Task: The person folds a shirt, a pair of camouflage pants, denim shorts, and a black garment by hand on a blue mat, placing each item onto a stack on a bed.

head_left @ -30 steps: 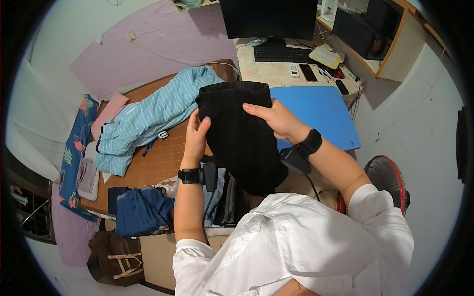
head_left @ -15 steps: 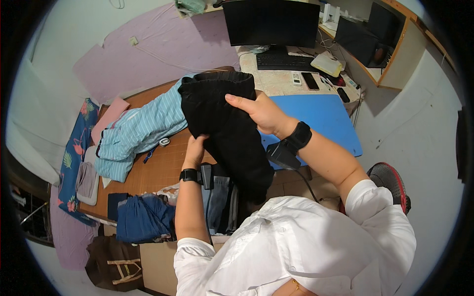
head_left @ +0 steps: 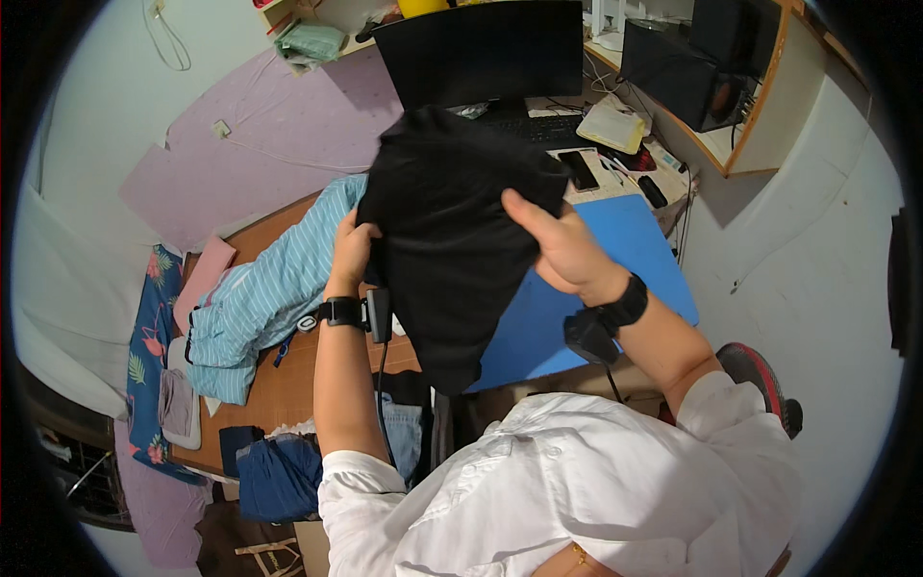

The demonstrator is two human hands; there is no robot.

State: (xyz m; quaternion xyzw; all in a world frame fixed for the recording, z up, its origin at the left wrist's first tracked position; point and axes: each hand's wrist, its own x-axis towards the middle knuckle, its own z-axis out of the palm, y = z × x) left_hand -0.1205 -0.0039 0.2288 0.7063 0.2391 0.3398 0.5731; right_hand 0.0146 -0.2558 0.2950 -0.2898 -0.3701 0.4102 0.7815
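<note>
A pair of black pants (head_left: 447, 250) hangs stretched between my two hands, above the brown table and a blue board. My left hand (head_left: 352, 250) grips their left edge, its thumb on the near face of the cloth. At the right edge my right hand (head_left: 569, 252) pinches the fabric, thumb in front and fingers hidden behind it. The lower end tapers to a point near my white shirt. Beyond my left hand lies a light-blue striped garment (head_left: 274, 284) on the table (head_left: 300, 370).
The blue board (head_left: 625, 240) lies right of the pants. Behind are a monitor (head_left: 481, 48), keyboard, phone (head_left: 579, 171) and yellowish pouch (head_left: 615, 130). Folded dark-blue clothing (head_left: 279, 478) and jeans (head_left: 402, 433) sit below my left forearm. A chair-like black-and-red object (head_left: 755, 375) stands at right.
The pants have been raised and spread wider, with the waistband turned away. My left hand has moved up along the left edge; my right hand has shifted right and slightly nearer.
</note>
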